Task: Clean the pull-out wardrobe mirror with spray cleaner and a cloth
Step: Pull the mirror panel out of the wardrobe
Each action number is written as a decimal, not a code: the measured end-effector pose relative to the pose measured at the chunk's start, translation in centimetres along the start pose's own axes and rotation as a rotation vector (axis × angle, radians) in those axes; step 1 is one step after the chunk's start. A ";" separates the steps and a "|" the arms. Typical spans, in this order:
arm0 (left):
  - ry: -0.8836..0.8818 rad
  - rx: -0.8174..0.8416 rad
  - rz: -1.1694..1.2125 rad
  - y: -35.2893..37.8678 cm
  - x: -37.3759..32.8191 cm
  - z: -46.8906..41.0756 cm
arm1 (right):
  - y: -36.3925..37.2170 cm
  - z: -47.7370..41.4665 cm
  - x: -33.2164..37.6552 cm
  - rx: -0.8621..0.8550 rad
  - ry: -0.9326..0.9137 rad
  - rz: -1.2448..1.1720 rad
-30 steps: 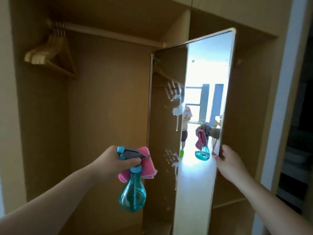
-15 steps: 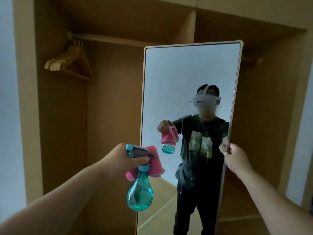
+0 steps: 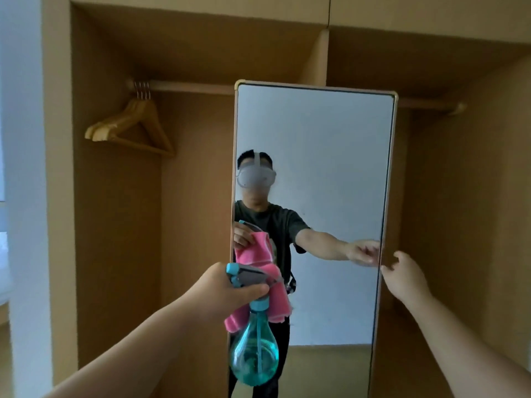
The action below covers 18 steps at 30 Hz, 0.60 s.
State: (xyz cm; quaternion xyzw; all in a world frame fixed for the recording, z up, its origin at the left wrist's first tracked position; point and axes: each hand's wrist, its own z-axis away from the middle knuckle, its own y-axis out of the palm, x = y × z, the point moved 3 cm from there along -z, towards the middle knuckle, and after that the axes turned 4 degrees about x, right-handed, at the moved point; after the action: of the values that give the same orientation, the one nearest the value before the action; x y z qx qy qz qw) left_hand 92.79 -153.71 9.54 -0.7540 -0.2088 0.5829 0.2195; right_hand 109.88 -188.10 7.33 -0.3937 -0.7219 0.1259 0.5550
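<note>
— While the left grip is curling round the spray bottle, pink cloth bunched under the same fingers, where is the mirror standing?

— Straight ahead of it, upright, its long axis running floor to ceiling, glass facing us.

— And the right grip?

— Fingers are hanging loose, holding nothing, tips at the mirror's right edge; I cannot tell whether they are touching.

— Which one is sitting nearer?

— The right is nearer the edge, but the left is hovering squarely before the lower glass, nozzle aiming in, so spraying is looking likeliest.
</note>
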 end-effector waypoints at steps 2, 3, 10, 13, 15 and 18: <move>0.010 -0.030 0.019 0.2 -0.2 -0.2 | -1.0 3.0 1.7 -0.093 -0.120 -0.132; 0.017 -0.040 0.027 0.3 -0.4 -0.3 | -1.4 5.1 3.0 -0.091 -0.207 -0.231; 0.116 -0.019 0.047 0.9 -2.6 -0.6 | 1.2 18.1 11.7 0.601 -0.532 -0.519; 0.153 -0.027 0.050 0.5 -3.4 -0.2 | 2.2 18.4 13.0 0.558 -0.486 -0.551; 0.151 -0.048 0.063 -0.3 -3.3 0.0 | 2.5 18.3 13.7 0.570 -0.454 -0.618; 0.151 -0.020 0.080 -0.9 -3.2 0.1 | 3.1 18.7 15.1 0.641 -0.449 -0.723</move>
State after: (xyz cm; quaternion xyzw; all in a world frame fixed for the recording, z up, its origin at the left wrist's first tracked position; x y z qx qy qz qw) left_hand 91.91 -154.82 12.58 -0.8057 -0.1670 0.5306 0.2037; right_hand 93.26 -170.63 9.45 0.1063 -0.8378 0.2222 0.4872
